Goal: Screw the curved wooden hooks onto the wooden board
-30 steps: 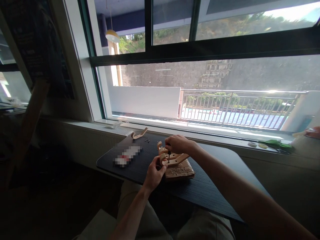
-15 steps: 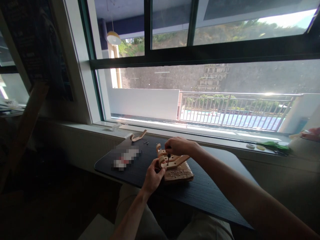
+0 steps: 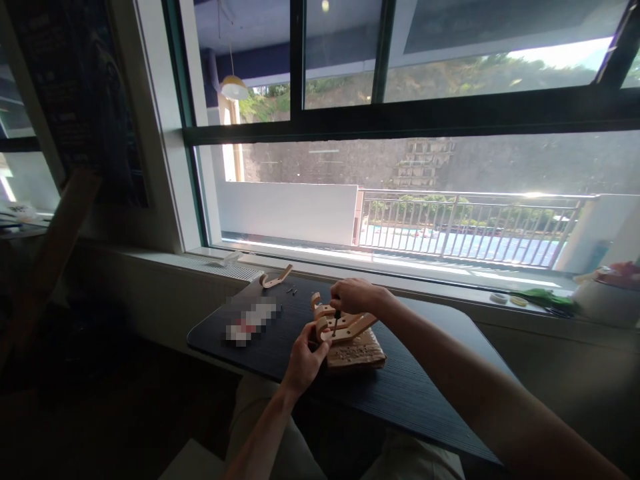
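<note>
My right hand (image 3: 354,295) is closed around the handle of a screwdriver (image 3: 337,321), which stands upright with its tip down at a curved wooden hook piece (image 3: 345,335). With thumb and fingers, my left hand (image 3: 306,359) grips the curled left end of that same wooden piece. Behind it lie other wooden hook pieces (image 3: 327,310), partly hidden by my right hand. Under them is a brown cardboard block (image 3: 357,357) with many small holes in its front part.
The dark table (image 3: 415,393) stands before a window. At its back left lie a loose wooden hook (image 3: 277,277) and a few screws (image 3: 291,291), with a blurred-out packet (image 3: 250,321) nearer. Tape rolls (image 3: 519,301) and something green (image 3: 545,300) sit on the right sill.
The view has shifted slightly, so the scene sits a little lower. Both hands keep their places on the screwdriver and the wooden piece.
</note>
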A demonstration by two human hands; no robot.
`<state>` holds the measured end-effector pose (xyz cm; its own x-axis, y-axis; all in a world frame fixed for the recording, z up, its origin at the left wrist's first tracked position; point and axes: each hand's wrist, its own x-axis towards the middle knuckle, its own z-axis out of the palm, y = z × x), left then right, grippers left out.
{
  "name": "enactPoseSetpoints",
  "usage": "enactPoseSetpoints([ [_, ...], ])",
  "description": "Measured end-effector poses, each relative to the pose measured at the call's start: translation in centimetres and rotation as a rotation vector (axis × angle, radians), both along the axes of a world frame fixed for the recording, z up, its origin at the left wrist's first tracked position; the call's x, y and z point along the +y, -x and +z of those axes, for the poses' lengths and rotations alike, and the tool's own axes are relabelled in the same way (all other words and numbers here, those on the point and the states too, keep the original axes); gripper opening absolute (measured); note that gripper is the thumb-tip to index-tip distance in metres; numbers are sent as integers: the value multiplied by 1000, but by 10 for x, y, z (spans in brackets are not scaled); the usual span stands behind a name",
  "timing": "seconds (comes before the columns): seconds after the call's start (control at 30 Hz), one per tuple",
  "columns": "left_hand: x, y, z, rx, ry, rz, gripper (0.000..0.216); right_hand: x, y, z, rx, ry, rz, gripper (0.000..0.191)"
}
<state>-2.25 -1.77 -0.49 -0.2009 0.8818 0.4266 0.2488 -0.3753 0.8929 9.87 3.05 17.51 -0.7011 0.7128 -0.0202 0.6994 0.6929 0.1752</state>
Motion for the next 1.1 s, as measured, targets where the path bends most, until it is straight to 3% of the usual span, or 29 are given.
enactPoseSetpoints([
  [0.27, -1, 1, 0, 20, -4, 31, 27, -3, 1, -4, -18, 6, 133, 26],
  [0.53, 0, 0, 0, 28, -18, 28, 27, 5, 5, -14, 6, 4, 13, 33],
  [0.77, -1, 0, 0, 13, -10, 1, 26, -1, 1, -1, -9, 31, -28, 39],
  [0.9, -1, 0, 0, 3, 8, 13, 28, -2, -3, 3, 16, 51, 67, 30],
  [1.1, -1, 1, 1, 10, -17, 22, 28, 5, 1, -10, 55, 5, 165, 27],
])
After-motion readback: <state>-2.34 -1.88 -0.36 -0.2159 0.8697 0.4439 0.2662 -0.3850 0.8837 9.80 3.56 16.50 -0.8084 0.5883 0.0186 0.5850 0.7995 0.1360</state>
